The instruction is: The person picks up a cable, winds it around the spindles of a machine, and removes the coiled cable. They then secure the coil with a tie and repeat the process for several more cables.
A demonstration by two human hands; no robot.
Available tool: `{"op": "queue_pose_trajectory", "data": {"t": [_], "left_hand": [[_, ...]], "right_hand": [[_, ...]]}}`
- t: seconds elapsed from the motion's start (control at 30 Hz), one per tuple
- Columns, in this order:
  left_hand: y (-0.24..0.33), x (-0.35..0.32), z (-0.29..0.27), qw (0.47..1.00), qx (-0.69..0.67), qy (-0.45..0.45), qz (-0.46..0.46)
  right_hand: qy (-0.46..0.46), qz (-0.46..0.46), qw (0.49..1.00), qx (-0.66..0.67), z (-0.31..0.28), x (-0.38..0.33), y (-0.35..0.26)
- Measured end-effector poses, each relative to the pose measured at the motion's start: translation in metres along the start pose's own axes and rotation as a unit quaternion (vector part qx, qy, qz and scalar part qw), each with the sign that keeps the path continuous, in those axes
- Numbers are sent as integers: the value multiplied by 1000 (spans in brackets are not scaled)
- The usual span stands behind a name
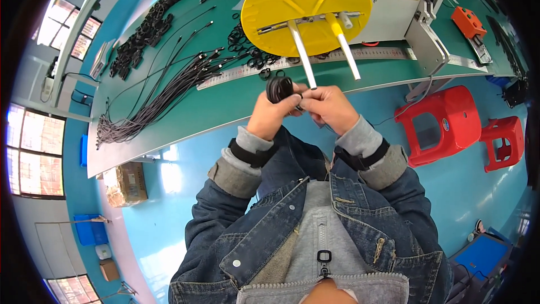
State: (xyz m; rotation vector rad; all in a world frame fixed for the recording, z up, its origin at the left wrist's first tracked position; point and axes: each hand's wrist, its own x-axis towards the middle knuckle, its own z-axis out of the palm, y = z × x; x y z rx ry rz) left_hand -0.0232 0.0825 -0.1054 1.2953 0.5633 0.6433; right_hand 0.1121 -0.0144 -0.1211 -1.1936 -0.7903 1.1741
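A coiled black cable [279, 88] is gripped in my left hand [269, 114], fingers wrapped round the loops. My right hand [333, 108] meets it from the other side, thumb and fingertips pinched at the coil's edge; what exactly sits between those fingertips is too small to tell. Just above both hands stands a winding machine with a round yellow disc [306, 0]. Two pale rods stick out of the disc toward me, the left rod [302, 56] ending close to my fingers. Small black rings [261, 59] lie on the table behind the left hand.
Loose straight cables [152, 110] spread over the green table [194, 118] at left, with a row of coiled black cables [143, 39] behind. A steel ruler [236, 73] runs along the table. An orange tool [468, 22] lies at right. Red stools [441, 126] stand on the floor.
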Motion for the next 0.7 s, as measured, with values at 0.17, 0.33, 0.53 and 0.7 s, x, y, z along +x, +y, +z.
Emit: {"op": "queue_pose_trajectory", "data": {"t": [0.17, 0.33, 0.53, 0.7], "left_hand": [[-10, -15, -1, 996, -21, -42, -82], [-18, -24, 6, 983, -108, -97, -116], [-16, -34, 15, 937, -151, -221, -225], [-1, -35, 17, 883, -106, -334, -311]], "right_hand": [[-27, 58, 998, -10, 0, -20, 3], [13, 87, 960, 267, 2, -48, 15], [-74, 28, 968, 239, -18, -71, 21], [-93, 54, 994, -38, -52, -68, -5]]}}
